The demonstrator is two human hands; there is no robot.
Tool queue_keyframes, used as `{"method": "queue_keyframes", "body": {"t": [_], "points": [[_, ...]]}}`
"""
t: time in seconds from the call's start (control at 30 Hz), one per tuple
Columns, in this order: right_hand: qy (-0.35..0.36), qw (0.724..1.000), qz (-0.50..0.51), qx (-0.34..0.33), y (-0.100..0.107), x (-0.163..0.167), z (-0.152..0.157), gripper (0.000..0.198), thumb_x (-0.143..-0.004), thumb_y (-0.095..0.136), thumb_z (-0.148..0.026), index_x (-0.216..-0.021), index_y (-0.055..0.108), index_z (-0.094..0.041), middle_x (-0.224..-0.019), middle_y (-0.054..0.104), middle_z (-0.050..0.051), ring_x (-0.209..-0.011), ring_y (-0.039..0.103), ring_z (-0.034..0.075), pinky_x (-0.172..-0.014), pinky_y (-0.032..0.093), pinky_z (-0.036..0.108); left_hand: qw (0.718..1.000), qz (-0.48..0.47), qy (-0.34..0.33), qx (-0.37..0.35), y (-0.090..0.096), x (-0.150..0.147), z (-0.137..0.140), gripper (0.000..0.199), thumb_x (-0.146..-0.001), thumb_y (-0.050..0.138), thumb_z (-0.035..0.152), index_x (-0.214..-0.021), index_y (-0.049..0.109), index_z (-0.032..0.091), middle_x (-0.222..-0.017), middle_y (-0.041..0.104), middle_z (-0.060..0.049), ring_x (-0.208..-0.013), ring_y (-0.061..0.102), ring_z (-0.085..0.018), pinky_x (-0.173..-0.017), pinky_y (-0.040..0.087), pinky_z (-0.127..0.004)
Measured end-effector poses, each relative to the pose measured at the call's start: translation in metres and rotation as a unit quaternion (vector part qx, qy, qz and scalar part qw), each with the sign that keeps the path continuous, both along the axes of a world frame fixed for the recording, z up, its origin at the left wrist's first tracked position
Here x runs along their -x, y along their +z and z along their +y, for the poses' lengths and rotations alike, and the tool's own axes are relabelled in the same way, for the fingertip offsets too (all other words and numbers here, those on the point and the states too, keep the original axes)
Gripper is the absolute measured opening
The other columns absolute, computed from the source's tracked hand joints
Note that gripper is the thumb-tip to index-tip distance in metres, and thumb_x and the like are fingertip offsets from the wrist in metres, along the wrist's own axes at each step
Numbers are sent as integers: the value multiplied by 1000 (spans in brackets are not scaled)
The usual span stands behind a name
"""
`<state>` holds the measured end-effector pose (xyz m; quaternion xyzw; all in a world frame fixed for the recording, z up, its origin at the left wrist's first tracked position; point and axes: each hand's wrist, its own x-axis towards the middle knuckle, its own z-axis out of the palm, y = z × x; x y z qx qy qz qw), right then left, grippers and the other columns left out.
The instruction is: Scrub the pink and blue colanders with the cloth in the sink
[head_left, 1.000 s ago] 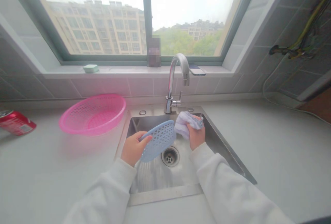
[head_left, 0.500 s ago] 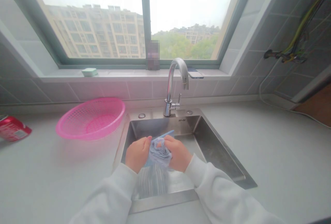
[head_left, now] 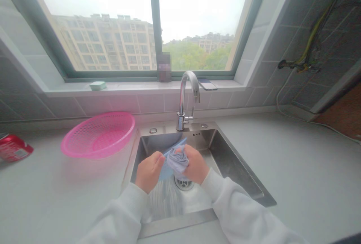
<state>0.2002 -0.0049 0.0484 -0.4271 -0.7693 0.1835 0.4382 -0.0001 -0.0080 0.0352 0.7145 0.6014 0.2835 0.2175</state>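
Over the sink, nearer its left edge, the left hand clamps a blue plastic basket, likely light, stiff, best held by its rim. The right hand grips a soft-looking lilac cloth.

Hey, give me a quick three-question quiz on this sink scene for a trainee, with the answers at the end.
1. Fill in: as seen from the head camera, the red can is to the ___ of the pink basket.
2. Yes or no: is a stream of water visible below the spout of the faucet?
3. Choose: while the left hand holds a light blue item, what does the right hand grip? A) the red can, B) a bunched cloth, C) the faucet.

Key: 1. left; 2. no; 3. B.
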Motion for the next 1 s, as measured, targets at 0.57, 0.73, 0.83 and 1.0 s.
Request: {"method": "queue_keyframes", "body": {"t": [0.57,0.73,0.83,1.0], "points": [[-14,1000,8,3,4,-3,0,18,-79,80,-35,-89,70,-24,-86,73,4,-79,70,22,-75,56,34,999,-48,25,5,1,-3,-1,47,-95,33,61,-75,56,25,-69,62,-2,-71,60,-22,-67,35,-31],[15,1000,-6,-2,1,6,-7,15,-81,77,-36,-87,69,-24,-85,72,4,-77,69,21,-71,55,31,993,-117,-6,2,-3,0,-2,60,-96,23,70,-72,54,25,-68,63,-2,-69,60,-22,-68,41,-32],[-25,997,63,27,6,-17,8,18,-78,77,-35,-90,69,-24,-89,76,5,-83,73,24,-78,57,35,995,-98,18,17,0,1,0,54,-92,35,70,-70,55,25,-61,59,0,-65,59,-21,-65,38,-31],[-96,986,116,68,12,-50,29,15,-75,74,-35,-84,69,-25,-85,78,5,-81,73,25,-79,58,38,994,-85,72,-11,1,5,2,48,-85,52,65,-62,53,23,-53,47,4,-57,48,-17,-61,32,-29]]}}
